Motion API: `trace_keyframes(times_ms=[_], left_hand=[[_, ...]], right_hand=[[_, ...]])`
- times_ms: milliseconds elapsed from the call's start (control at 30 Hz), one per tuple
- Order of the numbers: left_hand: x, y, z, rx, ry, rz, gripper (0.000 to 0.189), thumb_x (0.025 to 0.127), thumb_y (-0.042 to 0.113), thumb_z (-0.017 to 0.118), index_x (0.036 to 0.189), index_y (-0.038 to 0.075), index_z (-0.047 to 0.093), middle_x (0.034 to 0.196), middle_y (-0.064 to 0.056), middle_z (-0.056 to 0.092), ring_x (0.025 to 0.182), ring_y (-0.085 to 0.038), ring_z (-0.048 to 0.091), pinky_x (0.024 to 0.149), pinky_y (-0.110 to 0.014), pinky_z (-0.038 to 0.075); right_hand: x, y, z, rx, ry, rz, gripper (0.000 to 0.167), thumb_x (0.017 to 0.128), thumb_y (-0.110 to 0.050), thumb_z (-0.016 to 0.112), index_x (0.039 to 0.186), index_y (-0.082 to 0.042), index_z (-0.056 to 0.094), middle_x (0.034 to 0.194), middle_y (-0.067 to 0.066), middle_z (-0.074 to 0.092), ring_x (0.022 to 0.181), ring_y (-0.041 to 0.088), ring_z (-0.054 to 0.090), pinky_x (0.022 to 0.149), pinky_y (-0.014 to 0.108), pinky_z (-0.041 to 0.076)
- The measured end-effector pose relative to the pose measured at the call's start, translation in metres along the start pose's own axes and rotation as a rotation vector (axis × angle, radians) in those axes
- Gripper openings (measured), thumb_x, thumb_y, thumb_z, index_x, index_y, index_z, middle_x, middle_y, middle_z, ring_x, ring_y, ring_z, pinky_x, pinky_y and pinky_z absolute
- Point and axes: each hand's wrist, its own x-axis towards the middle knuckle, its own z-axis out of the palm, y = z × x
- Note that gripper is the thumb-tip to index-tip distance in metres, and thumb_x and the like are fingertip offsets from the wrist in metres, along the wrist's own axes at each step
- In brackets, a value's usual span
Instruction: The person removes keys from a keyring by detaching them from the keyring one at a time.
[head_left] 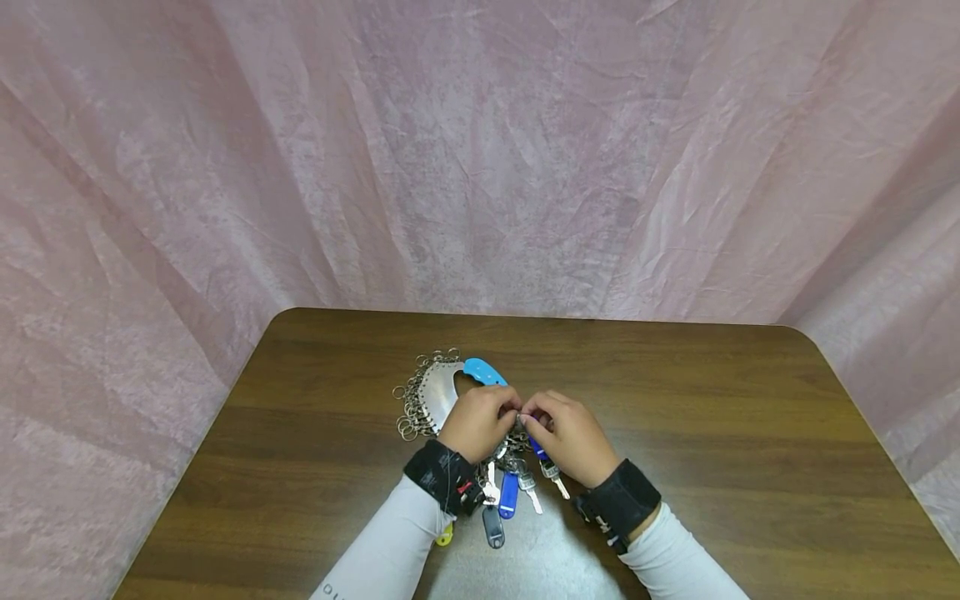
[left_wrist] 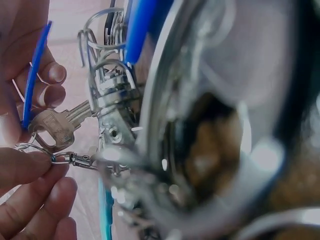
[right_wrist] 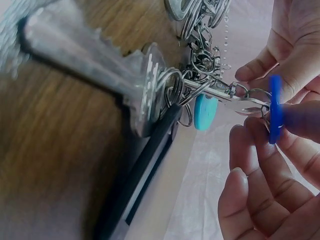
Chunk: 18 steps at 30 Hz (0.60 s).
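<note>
A silver crescent-shaped key holder (head_left: 437, 393) with a blue handle (head_left: 483, 372) lies on the table, many metal rings along its edge. My left hand (head_left: 477, 422) pinches a thin key ring (left_wrist: 37, 147) at the end of a small clasp (left_wrist: 77, 159). Facing it, my right hand (head_left: 572, 440) pinches a blue key tag (right_wrist: 275, 110) between thumb and fingers. A silver key (left_wrist: 55, 128) stands beside that tag, its blade towards the holder's rings. The fingertips of both hands nearly meet over the holder's right side.
Below the hands lie another blue tag (head_left: 508, 497), a grey tag (head_left: 493, 528) and loose-hanging keys (head_left: 529, 492). A yellow tag (head_left: 444, 535) shows beside the left sleeve. Behind the wooden table (head_left: 712, 400) hangs a pink curtain (head_left: 510, 167).
</note>
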Motion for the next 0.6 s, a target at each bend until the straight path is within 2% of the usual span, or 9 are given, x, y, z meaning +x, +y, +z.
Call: trace_keyframes(times_ms=[267, 600], left_hand=[[-0.0007, 0.0018, -0.0019, 0.018, 0.011, 0.042, 0.007, 0.093, 0.011, 0.069, 0.09, 0.017, 0.072, 0.09, 0.002, 0.074, 0.081, -0.012, 0.067, 0.074, -0.028, 0.054], [-0.001, 0.0025, -0.0007, 0.035, 0.012, 0.064, 0.006, 0.092, 0.012, 0.071, 0.091, 0.018, 0.072, 0.092, 0.003, 0.073, 0.085, -0.011, 0.067, 0.078, -0.029, 0.054]], right_hand=[[0.0001, -0.0003, 0.0003, 0.007, 0.006, 0.023, 0.004, 0.093, -0.016, 0.071, 0.089, -0.015, 0.07, 0.083, -0.009, 0.063, 0.073, 0.0, 0.055, 0.067, 0.02, 0.05], [0.0006, -0.0019, -0.001, -0.018, 0.011, 0.051, 0.004, 0.093, -0.014, 0.07, 0.09, -0.015, 0.069, 0.085, -0.007, 0.065, 0.073, 0.003, 0.057, 0.069, 0.022, 0.05]])
